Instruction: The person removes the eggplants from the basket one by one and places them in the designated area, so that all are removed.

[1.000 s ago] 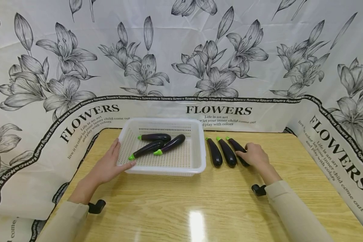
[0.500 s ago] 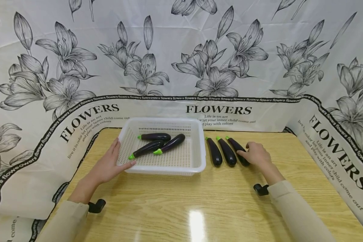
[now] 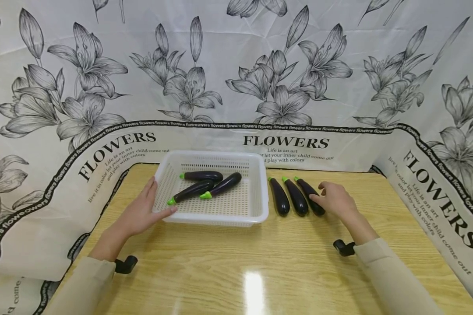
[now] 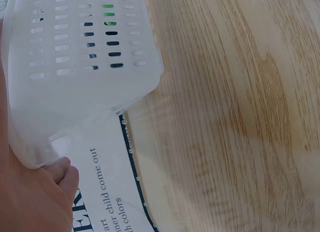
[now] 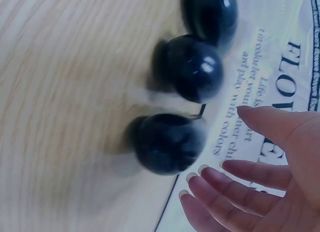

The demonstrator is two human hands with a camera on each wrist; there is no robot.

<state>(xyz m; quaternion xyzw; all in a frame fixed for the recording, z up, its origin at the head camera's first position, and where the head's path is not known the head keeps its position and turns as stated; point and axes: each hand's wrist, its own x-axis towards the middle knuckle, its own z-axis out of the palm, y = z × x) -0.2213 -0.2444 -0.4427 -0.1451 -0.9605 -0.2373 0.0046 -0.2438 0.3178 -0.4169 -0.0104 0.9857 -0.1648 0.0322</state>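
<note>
Eggplant (image 3: pixel 306 190), rightmost of three on the bench (image 3: pixel 209 271), looks light, firm and slippery (mid-body seems the surest hold); beside it the right hand (image 3: pixel 337 201) spreads loosely, holding nothing, while the left hand (image 3: pixel 139 215) clasps the perforated basket (image 3: pixel 217 218).

Glare whitens the table (image 3: pixel 291 258); the right wrist view looks soft.

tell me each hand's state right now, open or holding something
Left hand: holding the white basket by its rim.
Right hand: open, holding nothing, near the rightmost eggplant.
</note>
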